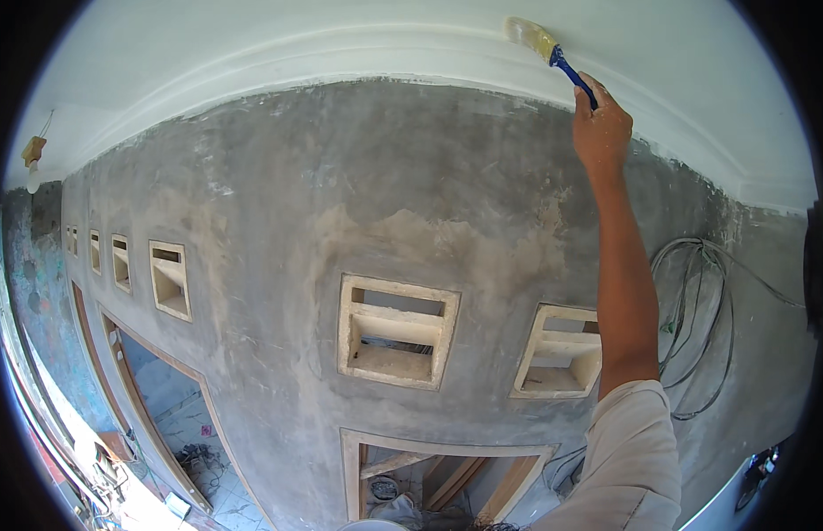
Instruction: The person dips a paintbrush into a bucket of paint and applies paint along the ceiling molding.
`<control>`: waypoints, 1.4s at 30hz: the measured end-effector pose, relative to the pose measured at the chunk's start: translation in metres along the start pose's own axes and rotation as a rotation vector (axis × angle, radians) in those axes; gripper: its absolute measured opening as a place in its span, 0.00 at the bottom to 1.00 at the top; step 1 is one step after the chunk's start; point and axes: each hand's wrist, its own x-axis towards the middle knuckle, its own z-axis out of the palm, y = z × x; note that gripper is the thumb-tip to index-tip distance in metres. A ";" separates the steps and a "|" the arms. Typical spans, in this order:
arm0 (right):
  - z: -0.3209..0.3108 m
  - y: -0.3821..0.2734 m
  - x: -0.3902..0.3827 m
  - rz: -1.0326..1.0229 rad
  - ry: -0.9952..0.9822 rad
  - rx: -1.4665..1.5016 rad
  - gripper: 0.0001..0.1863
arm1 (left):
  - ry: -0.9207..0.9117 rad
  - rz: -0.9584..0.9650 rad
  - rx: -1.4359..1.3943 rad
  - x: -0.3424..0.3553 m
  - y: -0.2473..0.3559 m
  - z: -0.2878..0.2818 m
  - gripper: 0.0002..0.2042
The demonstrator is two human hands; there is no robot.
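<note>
The right hand point(603, 128) clasped a blue-handled paintbrush point(557, 57), seemingly painting by the white cornice point(411, 40); the next stroke called for light pressure; the left hand's state couldn't be told

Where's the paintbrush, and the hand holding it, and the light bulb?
Paintbrush point(557, 59): head view, top of its blue handle.
Right hand point(605, 129): head view, just below its fingers.
Light bulb point(34, 179): head view, its white part.

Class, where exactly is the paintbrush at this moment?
The paintbrush is at the upper right of the head view, gripped in the right hand, its bristles by the white cornice above the grey wall.
</note>
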 end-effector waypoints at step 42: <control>-0.245 -0.128 -0.438 0.516 -1.903 0.811 0.11 | -0.409 -0.643 -0.595 0.065 0.243 -0.196 0.23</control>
